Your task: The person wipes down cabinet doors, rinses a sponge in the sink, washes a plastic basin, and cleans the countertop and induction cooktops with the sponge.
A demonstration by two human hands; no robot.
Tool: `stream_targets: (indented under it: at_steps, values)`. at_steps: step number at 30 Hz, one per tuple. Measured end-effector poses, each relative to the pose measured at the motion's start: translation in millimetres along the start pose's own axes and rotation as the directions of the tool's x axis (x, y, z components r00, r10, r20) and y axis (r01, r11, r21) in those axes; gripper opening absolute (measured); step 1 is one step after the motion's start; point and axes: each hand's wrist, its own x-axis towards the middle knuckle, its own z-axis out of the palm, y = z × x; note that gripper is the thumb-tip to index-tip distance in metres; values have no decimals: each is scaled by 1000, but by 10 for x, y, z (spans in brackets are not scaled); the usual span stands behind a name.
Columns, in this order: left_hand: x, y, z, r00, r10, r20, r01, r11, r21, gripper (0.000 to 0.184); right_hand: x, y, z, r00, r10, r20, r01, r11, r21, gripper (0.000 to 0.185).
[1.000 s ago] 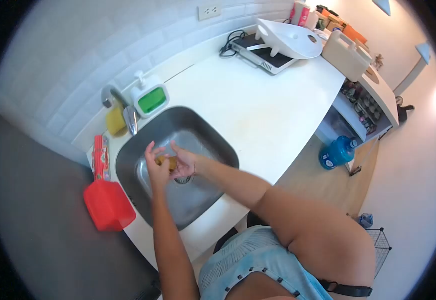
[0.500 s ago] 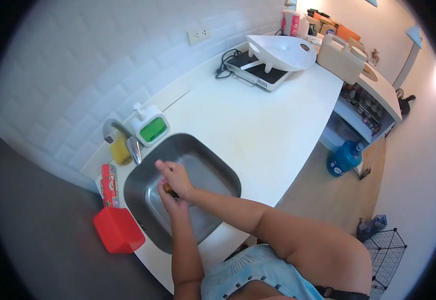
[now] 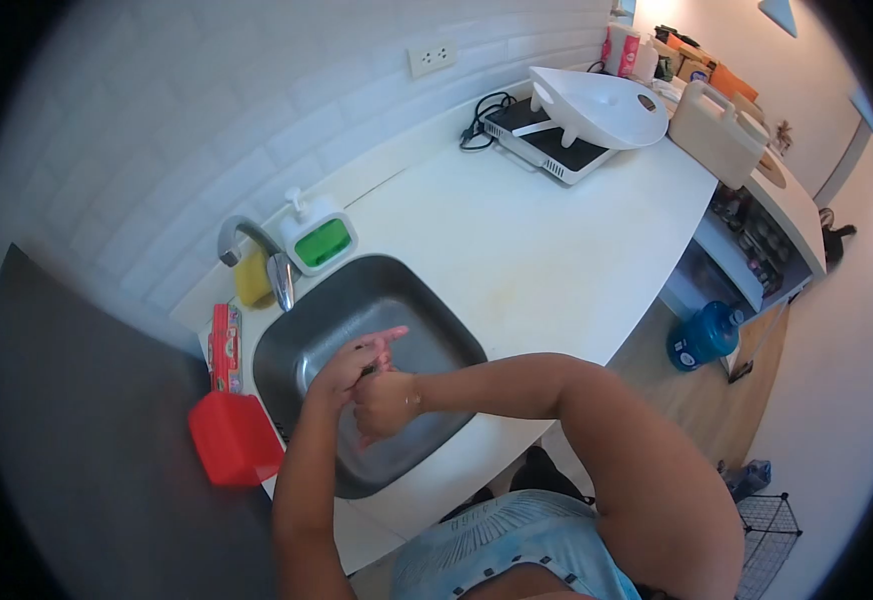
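Note:
Above the steel sink point(image 3: 307, 335), my two hands are pressed together. My left hand point(image 3: 342, 375) has fingers stretched out to the right, with a pink fingertip showing. Closed below it, my right hand point(image 3: 387, 405) wraps against the left hand around its thumb side; the exact grip is partly hidden. A small dark patch shows between the palms, too small to make out. The chrome faucet point(image 3: 282, 280) stands at the sink's back left corner, with no water visibly running from it.
Behind the sink are a yellow sponge point(image 3: 253, 278) and a white soap dispenser with a green sponge point(image 3: 323, 243). A red dipper point(image 3: 232, 440) hangs at the left edge. Farther right sit an induction cooker point(image 3: 557, 150), a white basin point(image 3: 612, 110) and a beige jug point(image 3: 719, 135).
My hands have turned over against each other and shifted slightly right; my right elbow is raised. The brownish thing seen between them before is hidden now. The view has moved a little.

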Motion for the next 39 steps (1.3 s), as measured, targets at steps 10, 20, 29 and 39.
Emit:
stream_targets:
  at_steps: [10,20,29,39]
  values:
    - [309,-389,144,941,28,-337,189,781,595,25,-218,-204,597,966,186,180,-204,975,87,33]
    - [335,-434,46,728,318,-607,-15,893,449,17,-316,-114,556,928,317,195,-316,948,-38,28]
    - [208,-429,-102,263,860,-438,-300,504,810,40,-210,-132,-134,160,669,726,-25,-733,680,42]
    - [-305,-362,550,355,338,-872,-753,655,-53,44,572,112,-216,-67,973,223,43,-220,975,44]
